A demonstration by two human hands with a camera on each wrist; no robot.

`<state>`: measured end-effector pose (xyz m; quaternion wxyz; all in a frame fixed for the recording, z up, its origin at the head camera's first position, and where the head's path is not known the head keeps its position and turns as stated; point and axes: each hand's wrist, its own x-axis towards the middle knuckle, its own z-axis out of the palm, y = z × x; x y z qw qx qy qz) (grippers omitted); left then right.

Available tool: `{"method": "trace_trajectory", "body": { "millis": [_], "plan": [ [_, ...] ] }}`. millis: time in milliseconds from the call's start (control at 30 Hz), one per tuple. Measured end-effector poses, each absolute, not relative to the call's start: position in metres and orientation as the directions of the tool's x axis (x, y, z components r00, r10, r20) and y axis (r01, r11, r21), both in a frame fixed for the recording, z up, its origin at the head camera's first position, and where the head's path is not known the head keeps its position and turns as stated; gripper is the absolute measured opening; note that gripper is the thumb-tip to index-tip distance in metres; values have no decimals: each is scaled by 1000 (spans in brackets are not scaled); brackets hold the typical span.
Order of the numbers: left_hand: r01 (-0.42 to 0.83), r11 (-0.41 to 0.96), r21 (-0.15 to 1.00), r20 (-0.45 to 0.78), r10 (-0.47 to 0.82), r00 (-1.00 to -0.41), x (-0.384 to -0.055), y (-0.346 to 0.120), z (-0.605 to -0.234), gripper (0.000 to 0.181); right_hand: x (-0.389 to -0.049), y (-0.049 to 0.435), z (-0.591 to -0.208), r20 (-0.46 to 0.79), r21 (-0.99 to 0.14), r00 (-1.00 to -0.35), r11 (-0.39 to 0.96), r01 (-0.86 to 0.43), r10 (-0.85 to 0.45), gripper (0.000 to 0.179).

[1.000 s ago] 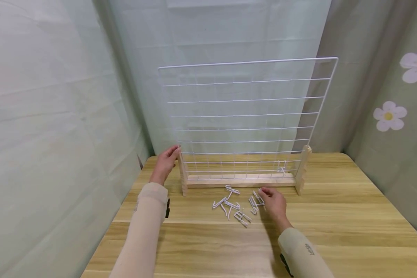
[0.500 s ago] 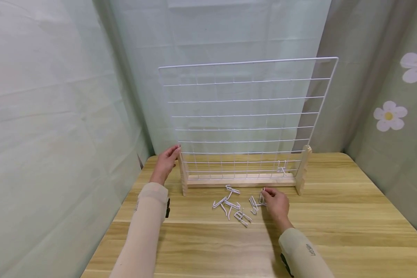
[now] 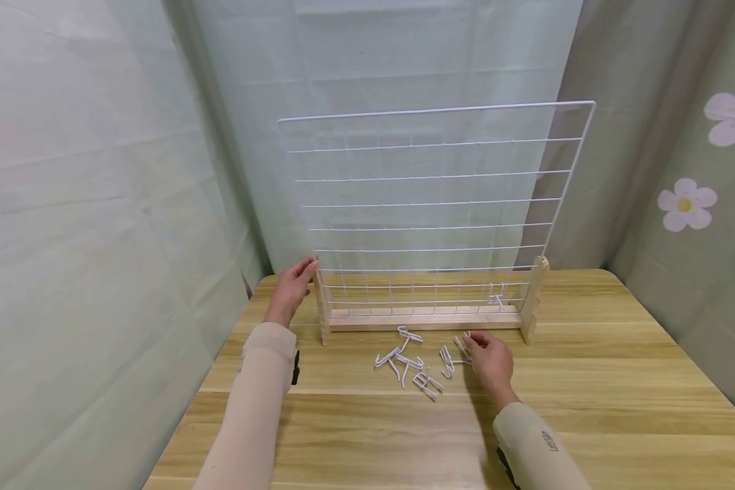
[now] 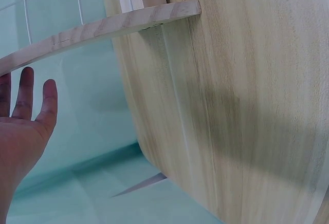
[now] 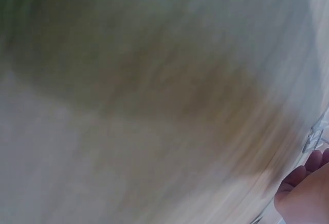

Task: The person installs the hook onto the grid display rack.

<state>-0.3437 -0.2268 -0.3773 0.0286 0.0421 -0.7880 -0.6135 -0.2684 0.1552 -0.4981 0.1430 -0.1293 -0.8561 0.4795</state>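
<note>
A white wire grid rack (image 3: 441, 226) stands in a wooden base. At its left end, my left hand (image 3: 290, 290) holds the top of the wooden upright (image 3: 322, 306) between thumb and fingertips. The left wrist view shows the other fingers (image 4: 49, 100) loosely extended just under that upright. My right hand (image 3: 491, 359) pinches a white wire hook (image 3: 461, 345) low over the table in front of the rack; the fingers partly cover it. Another white hook (image 3: 447, 362) lies right beside it. In the right wrist view the hand shows only at the edge.
Several more white hooks (image 3: 407, 361) lie loosely grouped between the hands. One hook (image 3: 496, 298) hangs on the grid at lower right. The right upright (image 3: 533, 301) stands near the right hand. Pale curtains (image 3: 98, 204) surround the wooden table (image 3: 618, 381).
My right hand has shifted slightly right with the hook in its fingers, and the hook has turned. The left hand and the rack look unchanged.
</note>
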Motion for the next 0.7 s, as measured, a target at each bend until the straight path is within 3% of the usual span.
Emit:
{"method": "trace_trajectory", "body": {
  "millis": [700],
  "plan": [
    [-1, 219, 976, 19, -88, -996, -343, -228, -379, 53, -270, 150, -500, 126, -788, -918, 601, 139, 377, 24]
  ]
}}
